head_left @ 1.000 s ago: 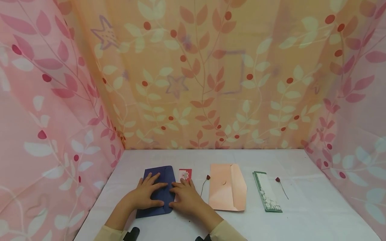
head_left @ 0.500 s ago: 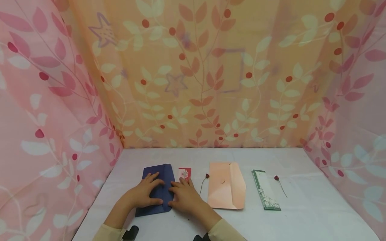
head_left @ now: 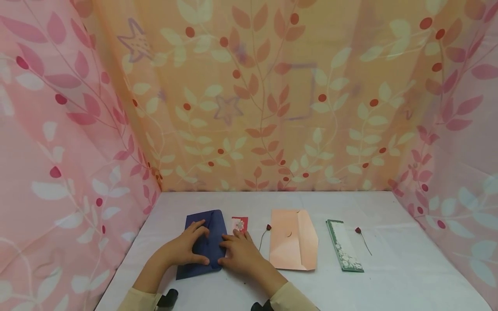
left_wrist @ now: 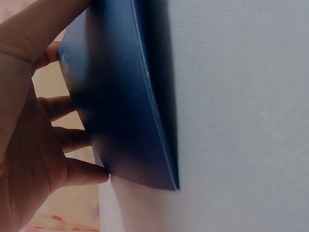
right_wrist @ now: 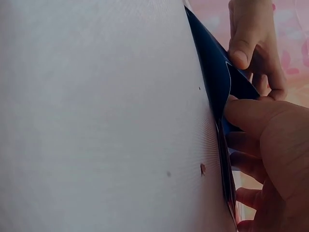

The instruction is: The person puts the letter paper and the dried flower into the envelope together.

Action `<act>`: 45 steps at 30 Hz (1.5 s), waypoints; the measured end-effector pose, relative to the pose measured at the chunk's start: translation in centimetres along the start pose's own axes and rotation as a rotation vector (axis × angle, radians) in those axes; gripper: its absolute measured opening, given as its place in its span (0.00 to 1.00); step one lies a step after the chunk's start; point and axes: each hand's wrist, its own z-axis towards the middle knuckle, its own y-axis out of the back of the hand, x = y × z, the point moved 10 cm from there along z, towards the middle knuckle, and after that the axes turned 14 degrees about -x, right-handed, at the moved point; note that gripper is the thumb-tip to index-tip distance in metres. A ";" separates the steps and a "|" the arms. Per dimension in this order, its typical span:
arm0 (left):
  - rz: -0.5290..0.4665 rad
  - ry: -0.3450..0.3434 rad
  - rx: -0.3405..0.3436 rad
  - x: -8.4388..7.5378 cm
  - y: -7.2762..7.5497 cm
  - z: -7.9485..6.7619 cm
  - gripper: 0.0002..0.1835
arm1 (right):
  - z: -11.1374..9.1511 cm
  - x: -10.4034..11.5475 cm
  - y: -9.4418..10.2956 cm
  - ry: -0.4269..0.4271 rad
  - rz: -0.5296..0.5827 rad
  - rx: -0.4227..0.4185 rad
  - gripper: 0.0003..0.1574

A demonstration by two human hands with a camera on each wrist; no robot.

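A dark blue envelope lies at the left of the white table, its flap spread to the right. My left hand pinches the envelope's body between curled fingers and thumb, and the paper bows up there. In the right wrist view, a gap shows between the envelope's layers, beside the left thumb. My right hand rests on the flap side with spread, fairly straight fingers, its thumb near the pocket edge. Just past the right fingertips is a small red-and-white card with a flower, partly hidden by that hand.
Rightward lie a dried red rose, a peach envelope with its flap spread, a green-edged floral card and a second rose. Patterned curtains enclose the back and sides. Small dark specks dot the tabletop.
My left fingers have drawn closer to the thumb, and the blue envelope's pocket edge has bowed up. The right hand stays nearly where it was.
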 end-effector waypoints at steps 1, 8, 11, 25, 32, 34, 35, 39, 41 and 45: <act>-0.006 0.005 0.000 0.0 0.0 0.0 0.39 | 0.0 0.0 0.0 -0.001 0.003 0.002 0.31; -0.010 0.016 -0.017 0.0 0.3 0.2 0.39 | -0.1 0.1 0.3 0.001 0.021 -0.005 0.29; 0.001 0.028 -0.019 0.1 0.4 0.3 0.39 | -0.1 0.1 0.2 0.007 0.016 -0.007 0.29; 0.031 0.038 -0.021 0.2 0.1 0.3 0.39 | 0.0 0.3 1.6 0.034 0.047 -0.062 0.32; 0.040 0.052 -0.022 0.4 0.2 0.3 0.39 | -0.3 -0.5 3.3 -0.001 0.035 -0.136 0.32; 0.038 0.058 -0.020 0.4 0.1 0.3 0.39 | -0.5 -1.1 3.8 -0.037 0.034 -0.163 0.32; 0.037 0.061 -0.019 0.4 0.1 0.3 0.39 | -0.6 -1.4 4.0 -0.057 0.035 -0.177 0.32; 0.038 0.073 -0.015 0.4 0.1 0.3 0.39 | -1.1 -2.7 4.7 -0.146 0.038 -0.211 0.32; 0.037 0.081 -0.013 0.4 0.1 0.3 0.39 | -1.4 -3.1 4.9 -0.178 0.030 -0.228 0.33; 0.036 0.091 -0.008 0.5 0.0 0.3 0.39 | -2.0 -3.9 5.4 -0.231 0.022 -0.268 0.33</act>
